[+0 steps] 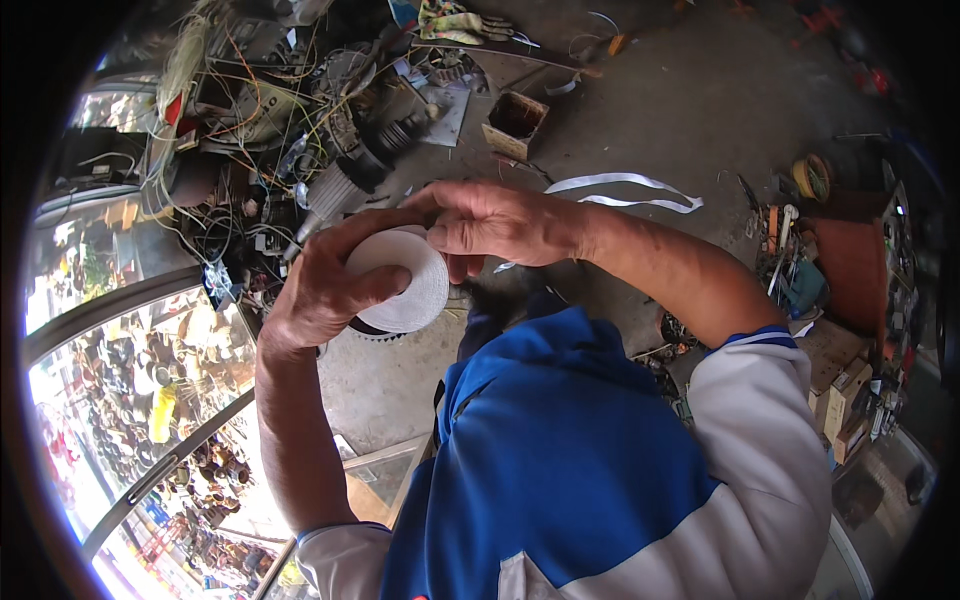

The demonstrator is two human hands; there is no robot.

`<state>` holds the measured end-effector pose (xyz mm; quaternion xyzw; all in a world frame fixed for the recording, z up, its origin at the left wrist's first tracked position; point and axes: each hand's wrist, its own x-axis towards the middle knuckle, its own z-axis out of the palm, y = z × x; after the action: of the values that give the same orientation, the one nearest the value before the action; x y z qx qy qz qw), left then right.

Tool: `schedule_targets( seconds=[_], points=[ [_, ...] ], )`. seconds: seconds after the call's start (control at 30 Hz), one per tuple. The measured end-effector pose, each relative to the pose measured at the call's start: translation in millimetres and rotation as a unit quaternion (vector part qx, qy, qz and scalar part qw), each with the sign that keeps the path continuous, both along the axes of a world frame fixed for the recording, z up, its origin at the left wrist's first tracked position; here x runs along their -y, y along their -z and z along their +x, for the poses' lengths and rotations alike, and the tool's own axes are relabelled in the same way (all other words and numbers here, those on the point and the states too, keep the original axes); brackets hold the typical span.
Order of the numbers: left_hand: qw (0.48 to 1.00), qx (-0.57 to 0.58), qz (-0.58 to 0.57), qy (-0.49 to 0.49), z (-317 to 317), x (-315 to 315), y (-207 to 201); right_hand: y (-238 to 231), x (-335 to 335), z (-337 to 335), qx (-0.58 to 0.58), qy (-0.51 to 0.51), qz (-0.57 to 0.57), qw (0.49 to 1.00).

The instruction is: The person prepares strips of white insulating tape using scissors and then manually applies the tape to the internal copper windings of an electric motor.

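A thick roll of white tape, fabric-like in look, is held in front of my body. My left hand wraps around its left side, with the thumb pressed over the flat face near the centre. My right hand closes its bent fingers on the upper right edge of the roll. Whether a loose end is pinched there is hidden. Just below the roll shows part of a dark toothed rim. A loose white strip lies looped on the floor beyond my right forearm.
Finned motor parts and tangled wires crowd the far left. A small square box stands on the floor ahead, with patterned gloves farther off. Glass panes line my left. Wooden boxes and a yellow roll sit at right.
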<state>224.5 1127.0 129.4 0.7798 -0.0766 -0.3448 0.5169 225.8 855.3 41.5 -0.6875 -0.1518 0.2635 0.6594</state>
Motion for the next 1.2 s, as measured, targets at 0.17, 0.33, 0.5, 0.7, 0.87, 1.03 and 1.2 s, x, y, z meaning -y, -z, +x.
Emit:
schedule_targets(
  seconds=[0.17, 0.33, 0.5, 0.7, 0.87, 1.03, 1.2],
  points=[
    [0.991, 0.070, 0.051, -0.103, 3, -105, -4, 65, 91, 33, 0.044, 0.122, -0.088, 0.988],
    [0.929, 0.133, 0.064, -0.339, -26, -276, -1, 208, 442, 11, -0.019, 0.255, -0.649, 0.717],
    [0.958, 0.091, 0.064, -0.264, -36, -245, 12, 152, 286, 34, 0.045, 0.268, -0.589, 0.761],
    [0.997, 0.065, 0.033, 0.000, 6, -10, 8, 23, 10, 11, -0.050, 0.041, 0.059, 0.996],
    [0.993, 0.066, 0.050, -0.083, 8, -75, 4, 62, 63, 31, -0.026, 0.121, -0.081, 0.989],
    [0.951, 0.102, 0.064, -0.286, -20, -239, 24, 215, 365, 24, 0.059, 0.299, -0.612, 0.730],
    [0.973, 0.058, 0.075, -0.210, -27, -206, 31, 134, 235, 37, 0.112, 0.248, -0.568, 0.777]
  ],
)
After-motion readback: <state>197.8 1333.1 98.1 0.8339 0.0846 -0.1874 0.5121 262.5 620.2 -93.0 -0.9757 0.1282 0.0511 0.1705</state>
